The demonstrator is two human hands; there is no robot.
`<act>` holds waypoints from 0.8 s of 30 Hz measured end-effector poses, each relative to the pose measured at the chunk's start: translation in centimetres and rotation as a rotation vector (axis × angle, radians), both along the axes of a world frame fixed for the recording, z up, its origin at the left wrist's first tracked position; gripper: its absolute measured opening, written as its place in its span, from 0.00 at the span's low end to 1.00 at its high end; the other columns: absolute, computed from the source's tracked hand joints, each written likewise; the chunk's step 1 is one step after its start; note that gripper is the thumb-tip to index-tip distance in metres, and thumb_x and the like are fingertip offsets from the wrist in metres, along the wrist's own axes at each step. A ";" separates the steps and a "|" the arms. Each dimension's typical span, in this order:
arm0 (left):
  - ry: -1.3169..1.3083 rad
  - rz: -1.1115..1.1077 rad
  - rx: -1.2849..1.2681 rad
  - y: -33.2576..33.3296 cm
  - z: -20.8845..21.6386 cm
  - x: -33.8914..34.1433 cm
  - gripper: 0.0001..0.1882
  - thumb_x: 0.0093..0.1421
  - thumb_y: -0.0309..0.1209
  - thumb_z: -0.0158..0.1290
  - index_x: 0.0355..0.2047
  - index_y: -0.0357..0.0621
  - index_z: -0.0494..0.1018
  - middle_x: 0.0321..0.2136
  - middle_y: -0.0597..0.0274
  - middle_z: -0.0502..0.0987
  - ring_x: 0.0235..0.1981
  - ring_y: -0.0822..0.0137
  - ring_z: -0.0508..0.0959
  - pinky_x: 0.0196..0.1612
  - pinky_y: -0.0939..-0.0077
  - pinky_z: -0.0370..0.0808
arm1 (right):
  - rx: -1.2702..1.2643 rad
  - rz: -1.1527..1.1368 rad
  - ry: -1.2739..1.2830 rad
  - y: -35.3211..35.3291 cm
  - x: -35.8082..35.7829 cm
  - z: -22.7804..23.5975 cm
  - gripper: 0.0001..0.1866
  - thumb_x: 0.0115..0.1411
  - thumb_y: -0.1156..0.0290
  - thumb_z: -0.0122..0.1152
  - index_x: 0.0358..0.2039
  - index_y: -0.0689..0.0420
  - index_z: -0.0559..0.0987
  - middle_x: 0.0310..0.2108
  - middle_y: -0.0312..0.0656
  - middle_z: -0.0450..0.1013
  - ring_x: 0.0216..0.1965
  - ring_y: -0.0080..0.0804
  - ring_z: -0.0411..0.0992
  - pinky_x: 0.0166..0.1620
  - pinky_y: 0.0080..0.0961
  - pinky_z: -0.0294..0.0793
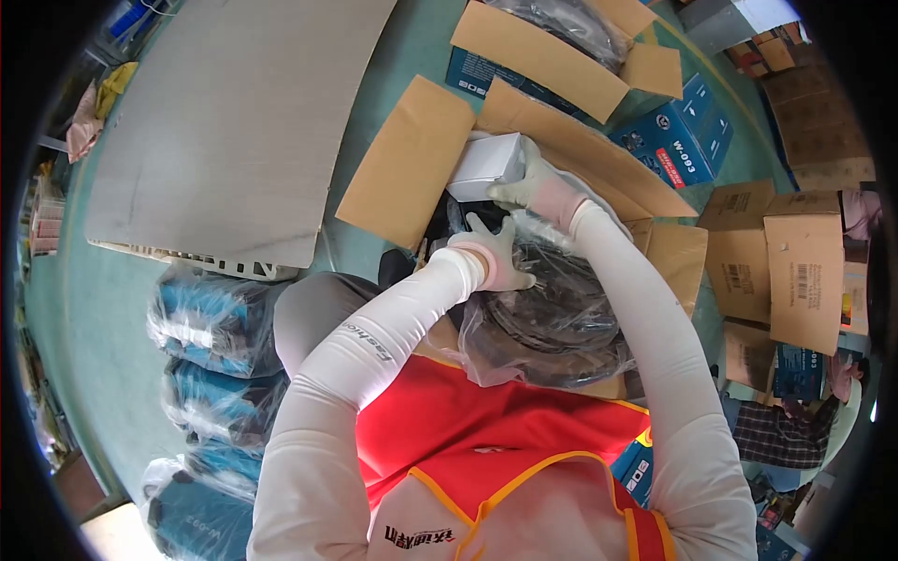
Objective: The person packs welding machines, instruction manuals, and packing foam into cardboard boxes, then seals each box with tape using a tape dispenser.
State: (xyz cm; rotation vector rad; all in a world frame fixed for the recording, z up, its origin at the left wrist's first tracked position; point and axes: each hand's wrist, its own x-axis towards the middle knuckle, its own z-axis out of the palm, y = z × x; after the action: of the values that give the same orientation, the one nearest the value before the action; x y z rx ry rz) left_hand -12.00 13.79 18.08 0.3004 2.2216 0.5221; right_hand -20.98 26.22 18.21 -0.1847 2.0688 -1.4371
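An open cardboard box (580, 154) with raised flaps stands before me. In its far left corner is a small white box (485, 161). My right hand (544, 192), in a pale glove, grips the right end of that white box, thumb on the near side. My left hand (496, 254), gloved too, has its fingers spread over dark items just nearer than the white box. Under and beside it lies a black coiled cable or hose (552, 313) in clear plastic. What my left fingertips touch is partly hidden.
A large grey panel (234, 122) on a pale crate lies to the left. Below it are several plastic-wrapped blue machines (210, 318). Another open carton (538, 42) and a blue printed box (678, 131) stand beyond. Brown cartons (804, 266) and a person in checked clothing (781, 435) are at right.
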 end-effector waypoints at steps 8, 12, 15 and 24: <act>0.006 0.034 0.012 0.2 -0.1 -0.2 0.59 0.48 0.63 0.54 0.70 0.44 0.39 0.63 0.17 0.41 0.63 0.33 0.58 0.64 0.58 0.60 | 0.724 0.167 0.450 0.0 -1.2 -2.8 0.65 0.36 0.52 0.77 0.65 0.65 0.45 0.55 0.64 0.58 0.58 0.61 0.62 0.62 0.42 0.61; 0.075 0.005 -0.027 0.8 -0.5 0.0 0.58 0.51 0.63 0.53 0.69 0.44 0.38 0.62 0.15 0.43 0.61 0.32 0.61 0.62 0.59 0.63 | 0.661 0.044 0.599 0.0 0.4 -4.0 0.64 0.35 0.53 0.76 0.65 0.64 0.47 0.57 0.61 0.55 0.59 0.61 0.59 0.62 0.46 0.61; 0.101 0.010 -0.071 1.0 0.3 0.4 0.57 0.52 0.62 0.52 0.69 0.43 0.39 0.61 0.14 0.45 0.58 0.33 0.66 0.58 0.59 0.67 | 0.589 0.028 0.676 0.6 0.5 -4.0 0.63 0.34 0.53 0.77 0.65 0.60 0.49 0.57 0.60 0.54 0.59 0.62 0.57 0.62 0.48 0.60; 0.130 0.011 0.048 1.6 0.1 1.2 0.41 0.53 0.59 0.54 0.53 0.34 0.67 0.49 0.36 0.72 0.50 0.46 0.75 0.52 0.58 0.72 | 0.441 0.069 0.575 1.7 0.5 -3.3 0.58 0.35 0.57 0.76 0.65 0.55 0.53 0.58 0.61 0.52 0.60 0.62 0.56 0.64 0.45 0.58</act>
State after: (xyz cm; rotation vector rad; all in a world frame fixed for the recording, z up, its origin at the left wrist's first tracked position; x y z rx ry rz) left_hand -10.77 15.37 18.18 0.3563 2.3402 0.5769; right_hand -20.52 27.88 14.89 -0.5295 2.7513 -0.9136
